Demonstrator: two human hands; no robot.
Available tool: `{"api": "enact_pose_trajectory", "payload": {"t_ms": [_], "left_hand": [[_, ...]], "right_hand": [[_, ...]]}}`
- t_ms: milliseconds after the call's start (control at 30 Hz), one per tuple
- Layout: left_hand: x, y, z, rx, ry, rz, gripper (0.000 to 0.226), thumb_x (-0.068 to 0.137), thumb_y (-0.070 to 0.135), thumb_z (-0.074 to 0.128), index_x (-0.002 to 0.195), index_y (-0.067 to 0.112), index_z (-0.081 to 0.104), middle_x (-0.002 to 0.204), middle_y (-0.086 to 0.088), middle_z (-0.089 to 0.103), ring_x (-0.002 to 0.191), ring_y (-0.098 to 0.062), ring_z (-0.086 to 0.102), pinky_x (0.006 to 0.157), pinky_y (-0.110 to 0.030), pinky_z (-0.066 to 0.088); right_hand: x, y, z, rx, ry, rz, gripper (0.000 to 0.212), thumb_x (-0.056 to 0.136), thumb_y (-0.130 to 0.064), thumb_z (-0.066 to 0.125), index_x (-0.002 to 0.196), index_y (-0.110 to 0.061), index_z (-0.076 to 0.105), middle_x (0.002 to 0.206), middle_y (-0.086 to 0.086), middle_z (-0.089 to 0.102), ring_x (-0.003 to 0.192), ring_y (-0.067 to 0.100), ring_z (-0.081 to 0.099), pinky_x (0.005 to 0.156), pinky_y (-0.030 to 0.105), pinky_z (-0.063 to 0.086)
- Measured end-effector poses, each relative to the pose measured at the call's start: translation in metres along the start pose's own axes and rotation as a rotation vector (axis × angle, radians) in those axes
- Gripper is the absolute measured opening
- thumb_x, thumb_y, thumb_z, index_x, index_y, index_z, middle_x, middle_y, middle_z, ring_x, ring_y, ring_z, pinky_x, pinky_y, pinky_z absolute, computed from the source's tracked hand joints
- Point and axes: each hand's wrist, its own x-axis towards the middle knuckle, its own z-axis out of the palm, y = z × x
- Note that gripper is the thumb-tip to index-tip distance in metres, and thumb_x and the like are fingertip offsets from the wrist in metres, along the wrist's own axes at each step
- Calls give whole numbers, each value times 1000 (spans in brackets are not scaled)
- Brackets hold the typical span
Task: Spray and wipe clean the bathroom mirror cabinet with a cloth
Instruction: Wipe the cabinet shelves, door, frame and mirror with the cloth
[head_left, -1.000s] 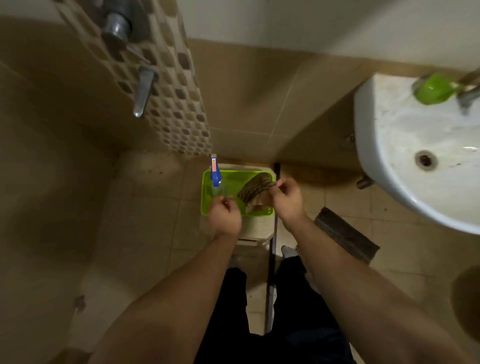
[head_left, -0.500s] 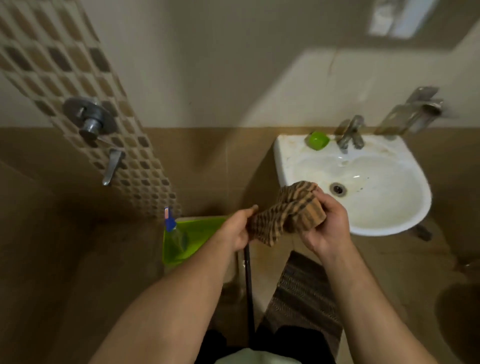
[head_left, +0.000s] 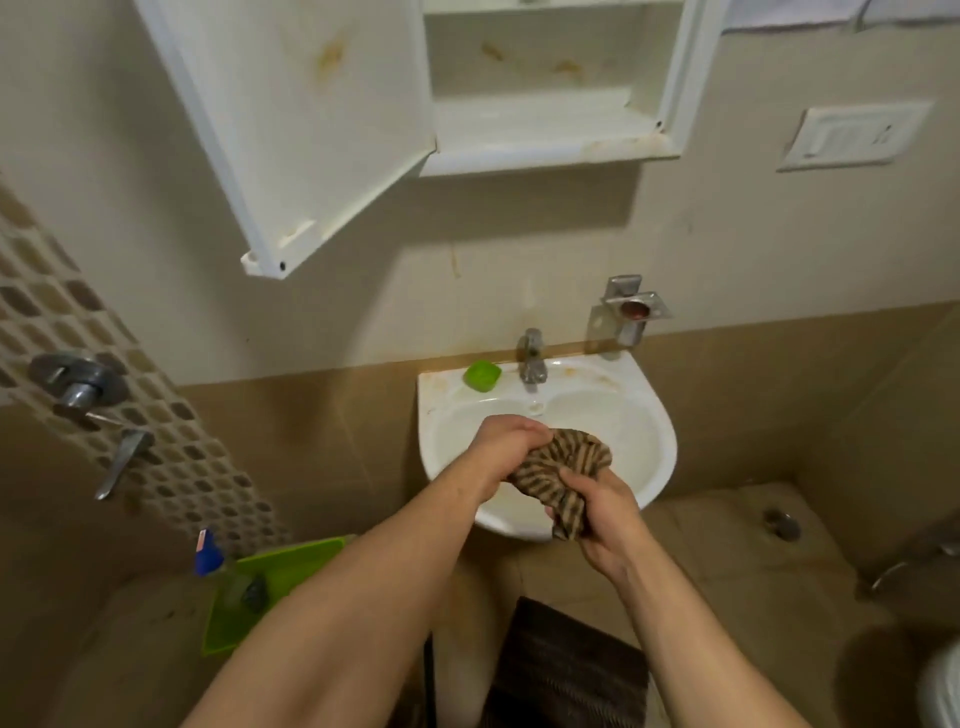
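The mirror cabinet (head_left: 545, 119) hangs on the wall straight ahead of the person and above both hands. Its inside is open to view, with yellowish stains on the back wall and the shelf. Its door (head_left: 311, 119) stands swung out to the left, inner face toward the camera, and is stained too.

Directly under the cabinet is the white sink (head_left: 652, 415), and both hands are over its basin. Low on the left, well apart from the sink, sits a green tray (head_left: 296, 564).

The striped brown cloth (head_left: 566, 465) is bunched between the hands. Its long axis slants from the far left, at the left hand (head_left: 496, 449), to the near right, at the right hand (head_left: 610, 525), and a short tail hangs below the right fist. The fingers (head_left: 530, 430) of the left hand are curled over one end of the cloth. Those of the right hand are clamped round the other end, so both hands grip it and neither is free.

The spray bottle (head_left: 215, 564) stands upright in the tray, blue head uppermost. It lies down and to the left of the hands, on the left arm's side.

As I judge it, the coming move turns on this split. The surface to clean lies up and ahead, while the bottle lies down and left. The left hand is the nearer one to let go of the cloth and reach for the bottle, leaving the cloth in the right.
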Motion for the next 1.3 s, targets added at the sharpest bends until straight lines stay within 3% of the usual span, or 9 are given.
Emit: {"api": "enact_pose_trajectory", "payload": {"t_ms": [167,333,467,567,633,800,967,1067,1300], "left_hand": [[19,22,10,-227,165,109,14,87,7,78,99,13,74,93,-8,80,79,-19,76,63,-29,59],[44,46,37,-135,-16,73,31,88,21,81,114,8,71,107,-13,78,100,-27,75,89,-41,61],[71,72,50,-46,-56,163,15,96,10,68,86,14,79,91,-8,79,83,-19,74,72,-28,59],[89,109,59,-193,-39,214,21,96,4,64,82,12,77,84,-12,76,70,-21,71,66,-30,57],[98,136,70,-221,-64,248,18,94,2,64,84,11,76,82,-14,75,69,-24,70,70,-36,58],[110,191,99,43,118,517,18,88,0,69,80,14,76,80,-1,76,84,-20,71,77,-25,59],[98,256,105,187,219,868,10,98,20,64,91,25,71,84,8,73,80,-3,67,72,-17,52],[84,291,110,301,257,1049,12,98,28,61,93,33,71,87,22,71,84,3,67,68,-11,50],[44,397,120,645,442,1416,16,97,33,56,104,32,70,80,25,64,73,4,61,66,-13,44]], "right_hand": [[10,-60,-11,209,13,-149,48,90,19,49,130,-4,64,119,22,73,107,38,71,88,46,57],[24,-102,-8,409,-12,5,50,88,-3,50,137,4,58,126,25,70,114,38,68,102,48,50],[35,-147,15,221,-100,13,41,97,-16,52,129,8,63,117,26,73,103,39,75,95,50,56],[43,-196,19,426,-248,-219,53,95,-34,61,134,1,64,133,25,66,125,41,64,108,55,48],[49,-209,30,531,-287,-186,59,100,-44,51,143,-5,59,145,26,57,135,44,55,118,59,36],[64,-238,64,437,-263,-130,57,105,-47,44,128,-3,71,133,26,66,112,42,70,92,54,58],[67,-306,78,419,-338,-351,61,102,-54,45,128,-5,72,134,21,67,120,36,68,100,49,52],[65,-343,92,106,-306,-476,57,106,-51,40,117,-9,78,126,18,72,115,32,71,95,47,52],[38,-474,141,-261,-87,-1092,8,100,-26,66,106,-30,62,101,-3,75,97,16,73,84,37,57]]}}
